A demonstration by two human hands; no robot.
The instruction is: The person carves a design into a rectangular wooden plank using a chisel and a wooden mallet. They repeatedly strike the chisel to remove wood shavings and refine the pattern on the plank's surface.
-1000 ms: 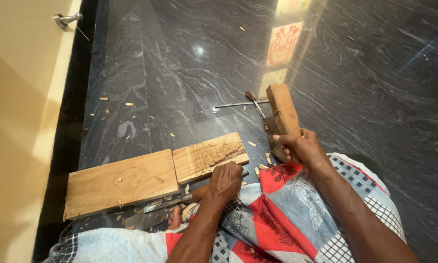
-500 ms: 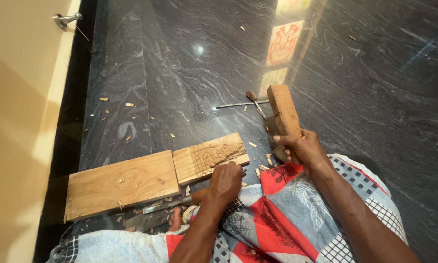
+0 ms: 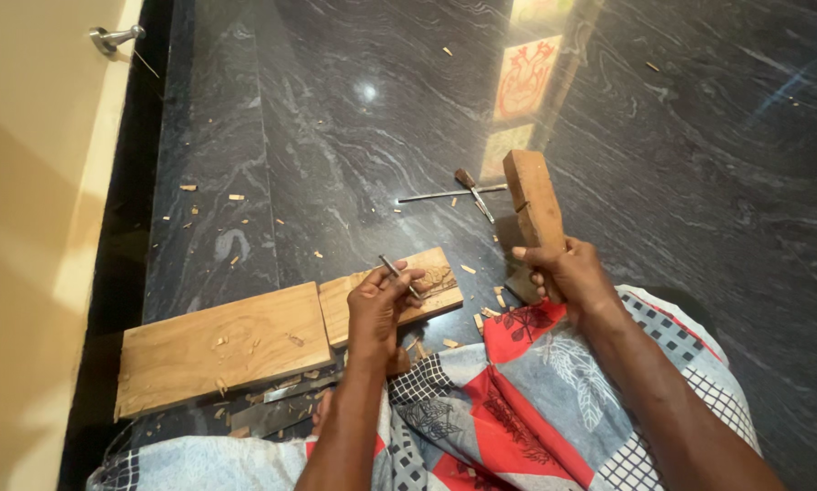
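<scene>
The left hand [image 3: 378, 307] is pinching a thin metal chisel [image 3: 398, 275] over the carved wood panel [image 3: 427, 284] — the right hand's [image 3: 567, 275] fingers are wrapping a wooden mallet [image 3: 534, 202], raised above the floor [image 3: 336, 136].

Dark marble floor [image 3: 336, 136] bears two boards [image 3: 218, 350], loose chisels [image 3: 454, 191], wood chips [image 3: 236, 196]

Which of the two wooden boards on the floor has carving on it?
The smaller board, under the left hand and its chisel, shows carved relief; the larger board beside it is plain.
</scene>
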